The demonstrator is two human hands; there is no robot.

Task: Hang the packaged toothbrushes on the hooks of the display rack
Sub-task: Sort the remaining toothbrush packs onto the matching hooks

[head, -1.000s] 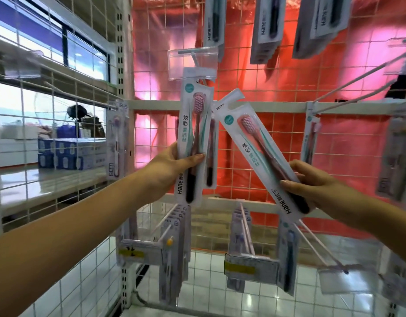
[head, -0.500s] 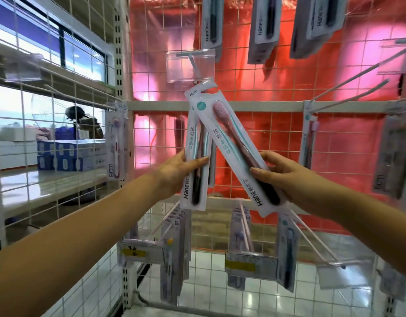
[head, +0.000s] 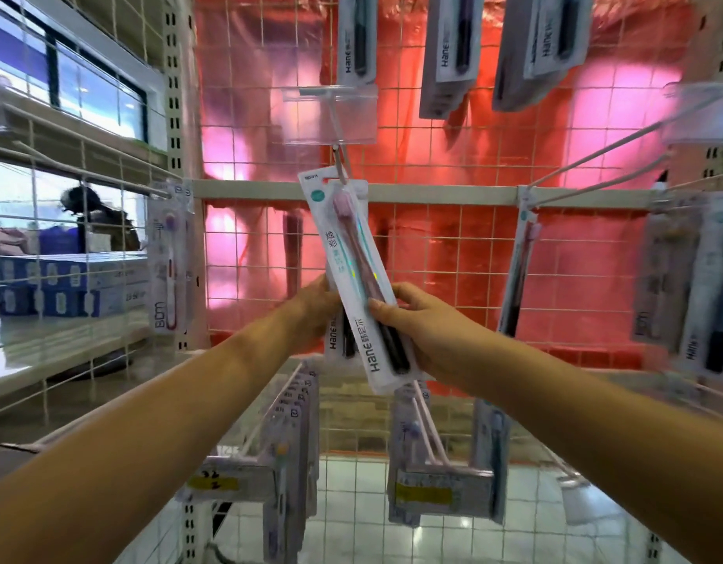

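Threading step: right hand (head: 429,335) tilting toothbrush pack (head: 353,274) up toward hook (head: 340,162) under clear price tag holder (head: 330,116). Doing it well means lining pack's top hole with hook tip, then sliding it back along wire. Right grip pinching pack's lower end, fingers curled round it. Left hand (head: 317,307) reaching behind, steadying second pack (head: 338,339); grip mostly hidden, cannot tell.

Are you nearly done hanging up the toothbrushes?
Partly. Packs already hang on the upper hooks. Right now the right hand holds a tilted pack with its top at the middle hook; whether it is threaded on is unclear. The left hand holds another pack behind it. How many remain isn't visible.
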